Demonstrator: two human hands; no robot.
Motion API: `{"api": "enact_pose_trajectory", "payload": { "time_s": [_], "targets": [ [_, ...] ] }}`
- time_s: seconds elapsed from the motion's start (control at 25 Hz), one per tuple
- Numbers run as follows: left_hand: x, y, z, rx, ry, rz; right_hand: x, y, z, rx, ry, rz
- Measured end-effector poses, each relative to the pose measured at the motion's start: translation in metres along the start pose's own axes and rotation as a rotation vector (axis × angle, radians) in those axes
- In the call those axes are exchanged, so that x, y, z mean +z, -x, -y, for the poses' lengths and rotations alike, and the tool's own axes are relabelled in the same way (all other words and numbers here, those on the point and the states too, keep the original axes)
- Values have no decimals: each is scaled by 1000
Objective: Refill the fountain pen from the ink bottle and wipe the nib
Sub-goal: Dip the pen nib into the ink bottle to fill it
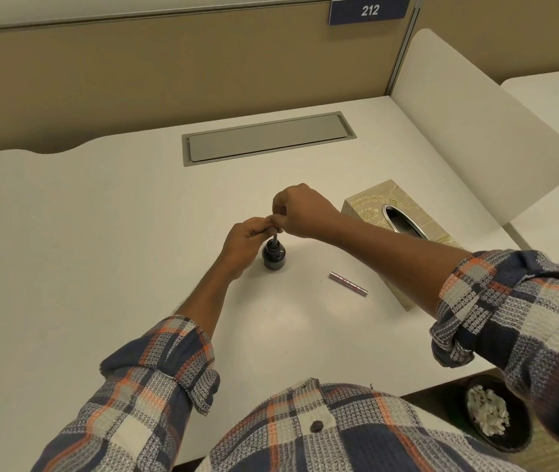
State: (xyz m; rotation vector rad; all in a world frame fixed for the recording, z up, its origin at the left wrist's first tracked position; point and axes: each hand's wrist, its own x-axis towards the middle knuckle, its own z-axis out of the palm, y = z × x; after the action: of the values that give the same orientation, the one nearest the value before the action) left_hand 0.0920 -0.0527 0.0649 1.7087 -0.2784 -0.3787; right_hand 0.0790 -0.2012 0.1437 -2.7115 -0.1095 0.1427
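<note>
White matte tabletop (101, 233) carries everything. Nearest: pink metallic pen barrel (348, 284), detached, lying flat, near the bottle on its right, not touching. Beyond it: small round dark glass ink bottle (274, 259), uncapped, upright; cap not in view. Slim dark fountain pen (275, 237), barrel off, stands nib-down in the bottle mouth; nib depth hidden. Left hand (242, 245) curls its fingers round the pen just above the mouth, palm beside the bottle. Right hand (300, 212) pinches the pen's top end, presumably the converter knob. Step in hand, as judged: drawing ink. To do it well: keep the nib fully under, turn the knob slowly, let the left hand steady the pen so the bottle cannot tip, then lift straight up. Farther right: beige floral cardboard tissue box (390, 212), in reach for the wipe. Farthest: grey metal cable hatch (267, 139)
</note>
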Motion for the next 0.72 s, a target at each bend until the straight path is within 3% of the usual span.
{"api": "enact_pose_trajectory", "payload": {
  "time_s": [0.4, 0.72],
  "targets": [
    [-1, -1, -1, -16, -28, -4, 5, 1, 3, 16, 51, -27],
    [-1, 2, -3, -9, -22, 4, 4, 7, 1, 42, -58, -3]
  ]
}}
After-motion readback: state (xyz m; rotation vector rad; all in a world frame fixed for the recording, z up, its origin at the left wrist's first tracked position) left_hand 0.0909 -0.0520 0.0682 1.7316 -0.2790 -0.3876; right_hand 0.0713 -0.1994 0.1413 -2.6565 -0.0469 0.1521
